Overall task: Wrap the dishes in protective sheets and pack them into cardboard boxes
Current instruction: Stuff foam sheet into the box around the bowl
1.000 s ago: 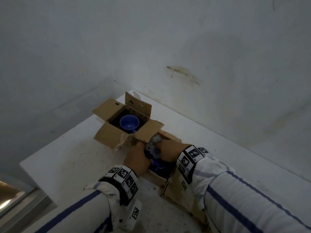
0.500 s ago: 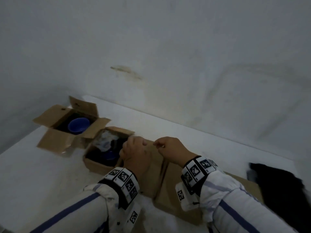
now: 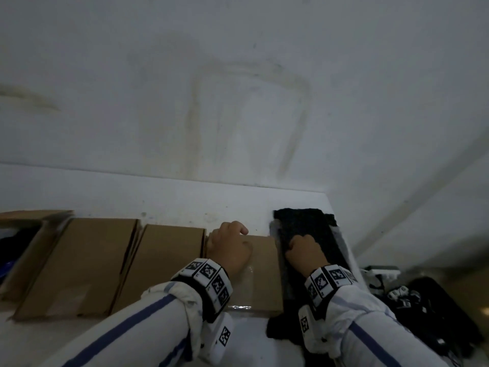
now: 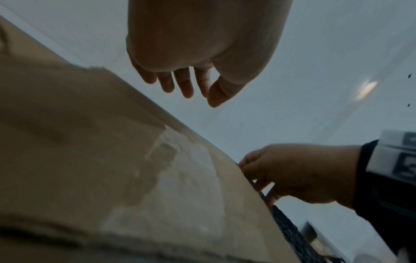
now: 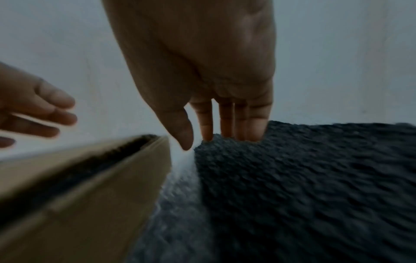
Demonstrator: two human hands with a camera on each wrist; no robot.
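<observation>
A stack of black textured protective sheets (image 3: 312, 226) lies at the table's right end. My right hand (image 3: 299, 242) is on it. In the right wrist view its straight fingers (image 5: 225, 128) touch the top sheet (image 5: 303, 178), and the thumb hangs just off the sheet's left edge. A flattened cardboard box (image 3: 262, 282) lies just left of the sheets. My left hand (image 3: 238, 231) hovers over its far end. In the left wrist view that hand (image 4: 186, 89) hangs relaxed and holds nothing above the cardboard (image 4: 90, 142). No dish is clearly in view.
Two more flattened boxes (image 3: 76, 263) (image 3: 164, 260) lie in a row to the left on the white table (image 3: 158, 197). An open box's flap (image 3: 23, 223) shows at the far left edge. Dark gear (image 3: 428, 308) sits beyond the table's right edge. A wall rises close behind.
Both hands left the open box with the wrapped dish and moved right. The view swung right with them. The right hand now touches the black sheets; the left is over a flat box.
</observation>
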